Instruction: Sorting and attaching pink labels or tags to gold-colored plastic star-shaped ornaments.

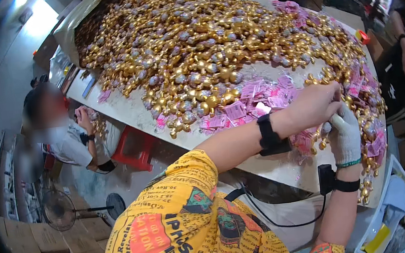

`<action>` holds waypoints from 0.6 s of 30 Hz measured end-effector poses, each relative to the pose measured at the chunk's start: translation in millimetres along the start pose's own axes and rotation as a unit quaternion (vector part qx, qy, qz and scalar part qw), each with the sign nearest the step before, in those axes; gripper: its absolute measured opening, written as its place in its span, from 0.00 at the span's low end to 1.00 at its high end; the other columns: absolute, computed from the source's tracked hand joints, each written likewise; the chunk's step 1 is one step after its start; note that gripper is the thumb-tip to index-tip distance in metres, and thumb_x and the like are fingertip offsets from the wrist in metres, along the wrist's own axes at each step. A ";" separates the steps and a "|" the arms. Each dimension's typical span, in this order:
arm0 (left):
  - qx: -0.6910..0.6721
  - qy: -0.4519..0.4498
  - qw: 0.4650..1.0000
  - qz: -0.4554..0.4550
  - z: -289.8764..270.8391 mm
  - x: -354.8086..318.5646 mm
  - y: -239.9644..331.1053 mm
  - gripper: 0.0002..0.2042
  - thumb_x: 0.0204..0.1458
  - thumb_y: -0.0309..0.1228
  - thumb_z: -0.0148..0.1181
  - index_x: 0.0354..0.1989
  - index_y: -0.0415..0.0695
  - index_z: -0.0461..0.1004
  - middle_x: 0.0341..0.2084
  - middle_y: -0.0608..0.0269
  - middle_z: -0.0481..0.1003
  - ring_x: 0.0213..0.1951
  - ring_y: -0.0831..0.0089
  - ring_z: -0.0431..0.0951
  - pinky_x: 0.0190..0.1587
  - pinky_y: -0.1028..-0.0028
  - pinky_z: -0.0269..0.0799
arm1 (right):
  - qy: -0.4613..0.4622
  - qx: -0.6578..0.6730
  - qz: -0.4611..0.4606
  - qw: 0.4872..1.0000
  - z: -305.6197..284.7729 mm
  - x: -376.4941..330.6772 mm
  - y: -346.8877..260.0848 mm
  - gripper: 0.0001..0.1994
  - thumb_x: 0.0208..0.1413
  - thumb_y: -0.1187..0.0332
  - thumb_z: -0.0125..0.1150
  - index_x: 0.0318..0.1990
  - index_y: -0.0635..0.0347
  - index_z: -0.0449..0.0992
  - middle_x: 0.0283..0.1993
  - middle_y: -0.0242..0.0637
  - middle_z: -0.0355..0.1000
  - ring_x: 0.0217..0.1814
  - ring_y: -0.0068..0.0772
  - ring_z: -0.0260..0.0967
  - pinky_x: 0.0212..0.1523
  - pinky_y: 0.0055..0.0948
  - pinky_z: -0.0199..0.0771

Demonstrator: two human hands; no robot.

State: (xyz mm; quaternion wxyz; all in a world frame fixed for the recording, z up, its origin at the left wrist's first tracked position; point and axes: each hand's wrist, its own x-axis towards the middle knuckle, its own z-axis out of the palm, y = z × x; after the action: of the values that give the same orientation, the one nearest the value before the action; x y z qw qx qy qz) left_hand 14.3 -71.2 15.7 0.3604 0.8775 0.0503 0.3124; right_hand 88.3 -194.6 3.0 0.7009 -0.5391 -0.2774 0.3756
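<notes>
My bare left hand [316, 105] reaches across to the right side of the table, its fingers closed and meeting my right hand. What its fingertips pinch is hidden. My right hand [345, 136], in a white knit glove with a green cuff edge, is closed just below it. A small shiny gold figure [322, 142] with rounded lobes shows beside the gloved thumb and seems held there. Around both hands lie pink printed cards [304, 141] and more gold figures [373, 129]. A big heap of gold figures with glittery purplish balls [188, 43] covers the far table.
The pale tabletop [136, 115] runs under the heap. A red stool [134, 149] stands left, near a seated person [67, 142]. Other people stand at the far and right sides. A white bin [386, 205] is at right; cartons [51, 248] and a fan [58, 210] lie lower left.
</notes>
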 end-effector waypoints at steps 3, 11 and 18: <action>-0.002 -0.012 1.000 -0.014 1.4 -4.2 -1.3 0.11 0.48 0.34 0.54 0.34 0.39 0.67 0.19 0.50 0.72 0.25 0.55 0.74 0.28 0.63 0.67 | 0.078 0.043 -0.009 0.996 9.4 4.2 18.4 0.09 0.53 0.73 0.50 0.40 0.67 0.71 0.31 0.31 0.69 0.23 0.18 0.64 0.23 0.17 0.64; 0.276 -0.032 0.949 -0.150 -74.1 -27.7 -97.6 0.09 0.46 0.34 0.53 0.34 0.44 0.71 0.27 0.54 0.74 0.31 0.58 0.75 0.34 0.64 0.70 | 0.116 -0.069 0.011 0.991 3.5 0.9 -0.5 0.13 0.55 0.69 0.47 0.42 0.69 0.72 0.30 0.33 0.71 0.17 0.17 0.59 0.18 0.17 0.58; 0.398 -0.209 0.863 -0.230 -101.4 -82.4 -209.3 0.17 0.36 0.33 0.60 0.38 0.43 0.71 0.37 0.49 0.71 0.39 0.53 0.73 0.40 0.60 0.70 | 0.061 -0.003 0.060 0.996 7.6 -1.6 -6.0 0.13 0.55 0.70 0.48 0.45 0.69 0.69 0.31 0.36 0.72 0.15 0.14 0.60 0.14 0.14 0.59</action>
State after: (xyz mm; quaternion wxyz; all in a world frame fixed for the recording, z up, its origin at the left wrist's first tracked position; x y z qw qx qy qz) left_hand -82.2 117.7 -110.1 0.0445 0.9546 0.2941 -0.0169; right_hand 82.7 -192.5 10.9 0.6913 -0.5788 -0.2024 0.3823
